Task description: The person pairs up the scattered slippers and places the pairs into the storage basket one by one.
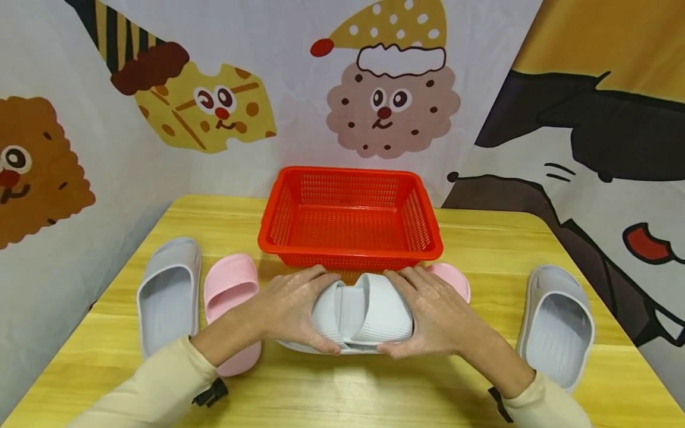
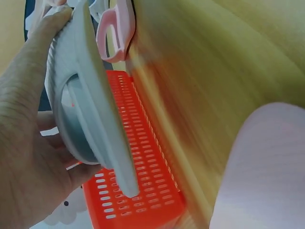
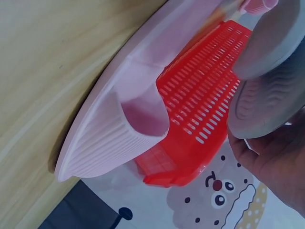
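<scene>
Two pale grey slippers with ribbed straps are held together low over the table, in front of the red basket (image 1: 350, 260). My left hand (image 1: 291, 309) grips the left slipper (image 1: 324, 312) by its strap, thumb at the near side and fingers over the top. The right slipper (image 1: 389, 312) is gripped the same way by my right hand (image 1: 436, 312). From the right wrist, the undersides show, one a smooth pale sole (image 3: 271, 43), the other a patterned sole (image 3: 267, 102). In the left wrist view, the held slipper (image 2: 90, 100) is tilted on edge.
A pink slipper (image 1: 231, 285) lies left of my hands, partly under my left forearm; another pink slipper (image 1: 452, 279) is mostly hidden behind my right hand. Larger grey slippers stand at the table's sides, one left (image 1: 168, 297), one right (image 1: 559, 327). A printed cloth (image 1: 299, 89) hangs behind.
</scene>
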A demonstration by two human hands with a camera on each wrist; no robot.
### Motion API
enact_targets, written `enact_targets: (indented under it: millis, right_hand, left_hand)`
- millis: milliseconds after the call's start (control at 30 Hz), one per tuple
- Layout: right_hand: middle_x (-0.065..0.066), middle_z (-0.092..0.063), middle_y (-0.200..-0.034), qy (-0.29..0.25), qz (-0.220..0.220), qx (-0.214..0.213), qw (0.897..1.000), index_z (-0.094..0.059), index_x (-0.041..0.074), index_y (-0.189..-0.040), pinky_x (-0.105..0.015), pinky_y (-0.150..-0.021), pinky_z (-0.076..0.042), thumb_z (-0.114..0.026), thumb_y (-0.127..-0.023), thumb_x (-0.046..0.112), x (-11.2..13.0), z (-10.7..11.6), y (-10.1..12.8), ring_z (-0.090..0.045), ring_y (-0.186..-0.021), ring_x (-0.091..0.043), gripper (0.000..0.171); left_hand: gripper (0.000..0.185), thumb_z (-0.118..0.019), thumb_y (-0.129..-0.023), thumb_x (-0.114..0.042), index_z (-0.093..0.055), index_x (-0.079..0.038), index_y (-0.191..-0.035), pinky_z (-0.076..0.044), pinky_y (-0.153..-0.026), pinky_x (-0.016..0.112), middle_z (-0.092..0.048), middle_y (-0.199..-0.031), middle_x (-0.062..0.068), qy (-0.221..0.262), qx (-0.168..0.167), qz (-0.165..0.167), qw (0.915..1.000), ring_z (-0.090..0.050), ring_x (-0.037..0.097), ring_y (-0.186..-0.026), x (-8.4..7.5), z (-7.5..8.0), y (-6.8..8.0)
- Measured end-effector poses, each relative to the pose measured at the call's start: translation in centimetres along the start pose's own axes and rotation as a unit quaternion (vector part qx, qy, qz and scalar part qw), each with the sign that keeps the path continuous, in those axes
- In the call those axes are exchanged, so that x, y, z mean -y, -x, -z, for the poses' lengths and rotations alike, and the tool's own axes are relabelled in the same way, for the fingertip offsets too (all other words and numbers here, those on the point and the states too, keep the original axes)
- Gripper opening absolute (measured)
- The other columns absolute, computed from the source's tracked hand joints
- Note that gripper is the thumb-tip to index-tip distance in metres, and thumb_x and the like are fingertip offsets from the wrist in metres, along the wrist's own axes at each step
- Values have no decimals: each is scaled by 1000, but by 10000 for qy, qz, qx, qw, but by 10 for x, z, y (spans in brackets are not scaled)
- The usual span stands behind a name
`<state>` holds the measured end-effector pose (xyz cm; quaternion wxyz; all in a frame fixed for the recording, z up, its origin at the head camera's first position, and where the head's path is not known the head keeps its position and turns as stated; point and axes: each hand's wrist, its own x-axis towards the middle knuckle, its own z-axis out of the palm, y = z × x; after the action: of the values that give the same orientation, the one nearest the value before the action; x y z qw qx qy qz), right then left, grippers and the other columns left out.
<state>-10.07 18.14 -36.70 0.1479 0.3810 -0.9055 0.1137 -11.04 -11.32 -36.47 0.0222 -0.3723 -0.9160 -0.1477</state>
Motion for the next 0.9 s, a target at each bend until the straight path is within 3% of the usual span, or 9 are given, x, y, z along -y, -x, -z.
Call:
enact_targets:
  millis: [167, 333, 667, 900]
  right_hand:
    - [-4, -59, -119, -60, -42, 7, 10000, -58, 5, -136, -47, -94, -47, -75, -59, 80, 1, 0, 2, -55, -104, -24, 109]
    - [-4, -58, -121, -83, -75, -51, 9999, -56, 6, -138, -48, -96, -46, -76, -59, 80, 1, 0, 3, -56, -106, -24, 110]
    - [-3, -58, -121, -109, -108, -81, 9998, -56, 7, -138, -47, -96, -45, -74, -60, 82, 2, 1, 1, -56, -105, -24, 110]
    - [-3, -58, -121, -139, -119, -81, 9998, -55, 7, -139, -48, -96, -45, -74, -61, 82, 3, -1, 0, -56, -104, -23, 109]
  left_hand:
    - [117, -73, -59, -86, -51, -12, -147, -54, -77, 35, -57, -123, 1, -67, 194, 10, 9998, -60, 15, -94, -1, -2, 2]
    - [129, -67, -56, -92, -43, -10, -152, -54, -84, 40, -53, -132, 5, -39, 149, -10, 9999, -61, 20, -104, 1, -5, 7]
    - [136, -80, -56, -79, -26, -11, -160, -45, -102, 50, -48, -149, 15, 391, 755, 338, 9958, -49, 32, -133, 2, 5, 14]
    - [129, -85, -56, -71, -33, -5, -155, -51, -94, 45, -54, -135, 13, 249, 573, 114, 9980, -56, 26, -118, 4, 2, 16]
